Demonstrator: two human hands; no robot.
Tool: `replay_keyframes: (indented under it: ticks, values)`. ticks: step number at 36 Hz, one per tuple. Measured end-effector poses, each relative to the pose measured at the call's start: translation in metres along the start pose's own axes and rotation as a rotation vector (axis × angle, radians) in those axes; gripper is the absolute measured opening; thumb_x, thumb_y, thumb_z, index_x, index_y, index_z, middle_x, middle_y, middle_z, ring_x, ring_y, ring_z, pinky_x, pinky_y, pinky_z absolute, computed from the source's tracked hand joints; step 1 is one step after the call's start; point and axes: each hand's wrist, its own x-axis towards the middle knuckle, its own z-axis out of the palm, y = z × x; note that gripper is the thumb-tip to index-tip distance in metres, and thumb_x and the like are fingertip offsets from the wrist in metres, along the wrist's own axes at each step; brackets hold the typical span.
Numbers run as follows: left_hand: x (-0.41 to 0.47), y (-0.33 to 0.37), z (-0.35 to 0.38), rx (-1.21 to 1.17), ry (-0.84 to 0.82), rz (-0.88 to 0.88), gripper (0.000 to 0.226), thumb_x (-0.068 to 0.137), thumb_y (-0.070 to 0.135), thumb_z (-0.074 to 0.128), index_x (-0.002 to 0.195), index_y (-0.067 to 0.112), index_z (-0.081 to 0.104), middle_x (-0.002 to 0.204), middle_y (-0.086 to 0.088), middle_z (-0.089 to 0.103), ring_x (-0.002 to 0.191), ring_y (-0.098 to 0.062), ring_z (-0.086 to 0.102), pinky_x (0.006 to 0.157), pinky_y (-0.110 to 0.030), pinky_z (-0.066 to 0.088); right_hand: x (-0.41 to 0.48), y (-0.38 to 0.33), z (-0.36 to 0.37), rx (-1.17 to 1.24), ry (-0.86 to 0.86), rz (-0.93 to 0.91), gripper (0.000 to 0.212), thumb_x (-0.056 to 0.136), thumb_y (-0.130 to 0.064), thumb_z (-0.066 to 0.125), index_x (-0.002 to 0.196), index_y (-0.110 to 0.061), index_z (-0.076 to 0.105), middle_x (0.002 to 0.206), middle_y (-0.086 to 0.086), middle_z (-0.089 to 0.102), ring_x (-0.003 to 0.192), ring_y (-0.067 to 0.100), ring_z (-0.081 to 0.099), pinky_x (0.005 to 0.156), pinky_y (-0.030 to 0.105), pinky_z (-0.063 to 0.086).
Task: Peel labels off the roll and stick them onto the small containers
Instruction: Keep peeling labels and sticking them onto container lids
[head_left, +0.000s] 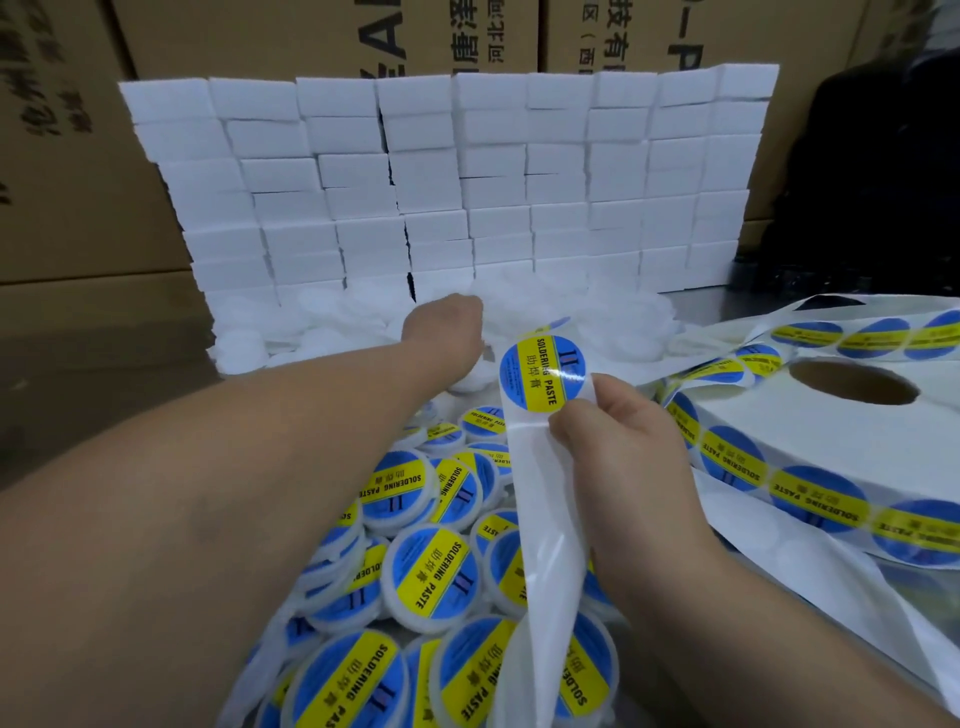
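Right hand (628, 467) pinches the backing strip (540, 512) just below its round label (543, 371); left hand (444, 327) sits among unlabelled white containers (613, 317), grip impossible to tell; roll (779, 415) just beside the right hand.

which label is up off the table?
The label on the raised strip, pinched by the right hand. All others are stuck on containers or sit on the roll.

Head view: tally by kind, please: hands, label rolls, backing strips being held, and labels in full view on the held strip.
Hands: 2 (left hand, right hand)
Label roll: 1
Backing strip pinched by the right hand: 1
Label in full view on that strip: 1
Total: 5
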Motion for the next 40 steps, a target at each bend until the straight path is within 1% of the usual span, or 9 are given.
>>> replay_keyframes:
  ticks: [6,12,15,19,22,25,30,34,40]
  values:
    - [-0.007,-0.011,-0.037,-0.55,0.254,-0.209,0.007,0.084,0.011,0.046,0.09,0.014,0.045,0.085,-0.005,0.048,0.067,-0.022,0.043,0.049,-0.029,0.027,-0.001,0.001,0.0,-0.024,-0.049,0.011,0.012,0.082,-0.004,0.047,0.079,-0.002,0.058,0.062,0.004,0.054,0.052,0.01,0.047,0.045,0.018,0.04]
    - [-0.055,-0.008,-0.075,-1.063,0.32,-0.244,0.036,0.086,0.002,0.033,0.096,0.029,0.054,0.086,0.009,0.051,0.064,-0.006,0.046,0.043,-0.014,0.036,-0.003,0.002,0.004,-0.019,-0.146,0.043,0.032,0.079,0.002,0.045,0.078,-0.022,0.065,0.063,-0.002,0.065,0.055,0.006,0.058,0.049,0.02,0.048]
    - [-0.087,-0.005,-0.093,-1.26,0.316,-0.303,0.038,0.084,-0.002,0.034,0.079,0.024,0.06,0.08,0.009,0.053,0.063,-0.006,0.046,0.039,-0.008,0.034,-0.004,0.003,0.006,-0.037,-0.173,0.058,0.038,0.076,0.004,0.043,0.078,-0.025,0.066,0.066,0.0,0.066,0.056,0.01,0.058,0.053,0.027,0.048]
    - [-0.128,-0.004,-0.111,-1.03,0.237,-0.285,0.036,0.085,0.008,0.042,0.056,0.026,0.055,0.069,0.014,0.046,0.058,0.001,0.046,0.051,-0.016,0.036,-0.006,0.003,0.006,-0.072,-0.2,0.036,0.04,0.078,0.003,0.044,0.078,-0.029,0.068,0.068,-0.001,0.068,0.056,0.012,0.061,0.054,0.034,0.052]
    - [-0.159,0.003,-0.108,-0.866,0.164,-0.205,0.031,0.073,0.039,0.049,0.054,0.015,0.048,0.051,0.006,0.043,0.042,-0.006,0.04,0.047,-0.023,0.031,-0.007,0.003,0.006,-0.094,-0.198,-0.009,0.039,0.079,0.002,0.046,0.082,-0.029,0.069,0.074,0.001,0.07,0.061,0.014,0.063,0.059,0.037,0.053]
    - [-0.18,0.01,-0.097,-0.718,0.191,-0.134,0.032,0.064,0.057,0.053,0.054,0.027,0.051,0.057,0.01,0.048,0.054,-0.002,0.044,0.05,-0.021,0.03,-0.009,0.002,0.007,-0.126,-0.174,-0.07,0.042,0.08,0.003,0.046,0.084,-0.032,0.069,0.076,-0.001,0.071,0.065,0.013,0.064,0.059,0.035,0.052]
    - [-0.189,0.007,-0.088,-0.504,0.241,0.004,0.008,0.075,0.042,0.061,0.077,0.038,0.054,0.075,0.012,0.041,0.077,-0.009,0.041,0.06,-0.025,0.021,-0.011,0.003,0.007,-0.231,-0.147,-0.159,0.036,0.083,-0.003,0.051,0.087,-0.035,0.068,0.078,-0.003,0.071,0.069,0.019,0.064,0.063,0.038,0.053]
    - [-0.193,0.003,-0.09,-0.447,0.366,0.126,0.026,0.08,0.036,0.056,0.102,0.03,0.068,0.073,0.01,0.04,0.076,-0.012,0.041,0.058,-0.026,0.019,-0.011,0.004,0.008,-0.221,-0.147,-0.176,0.028,0.085,-0.008,0.054,0.087,-0.032,0.068,0.077,-0.004,0.07,0.068,0.009,0.063,0.062,0.029,0.05]
    - [-0.194,0.002,-0.095,-0.406,0.272,0.154,0.036,0.076,0.045,0.047,0.101,0.034,0.07,0.077,0.007,0.046,0.078,-0.014,0.046,0.057,-0.019,0.025,-0.014,0.005,0.008,-0.218,-0.202,-0.237,0.03,0.083,-0.004,0.055,0.079,-0.031,0.068,0.06,-0.014,0.063,0.055,-0.003,0.052,0.052,0.013,0.041]
